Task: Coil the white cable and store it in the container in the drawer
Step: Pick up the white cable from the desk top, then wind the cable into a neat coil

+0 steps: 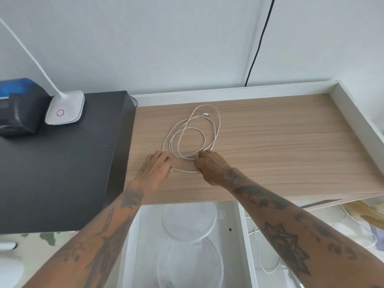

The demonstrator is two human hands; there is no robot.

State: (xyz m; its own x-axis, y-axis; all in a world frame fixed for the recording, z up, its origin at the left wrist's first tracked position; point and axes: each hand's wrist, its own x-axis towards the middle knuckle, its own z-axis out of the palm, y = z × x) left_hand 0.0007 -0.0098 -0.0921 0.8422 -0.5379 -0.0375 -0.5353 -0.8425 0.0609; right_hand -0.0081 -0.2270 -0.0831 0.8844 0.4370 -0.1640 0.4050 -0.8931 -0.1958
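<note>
On the wooden desktop [270, 142], just beyond the person's hands, the white cable [192, 134] is lying in several loose, uneven loops, with its small connector [205, 114] resting inside the far end of the bundle. The left hand [155, 165] is lying flat with fingers spread, pressing the near strand of cable against the wood rather than grasping it. The right hand [209, 165] is curling its fingers at the near edge of the loops and appears to be pinching a strand, though the contact itself is partly hidden by the knuckles. Below the desk edge, the white drawer [135, 235] is standing open, and a clear round container [195, 260] is sitting inside it with what looks like its lid [189, 223] lying just behind.

The main risk is that the loops are differing in size and crossing one another, so lifting from a single strand is likely to let the rest slide out and unravel, or pull into a tangle. The free connector end could also be dragging and catching on a loop. A coil left too wide is probably not going to fit within the container's rim and may be springing back out. The clear container is hard to see against the white drawer, so a misjudged drop beside it is possible.
</note>
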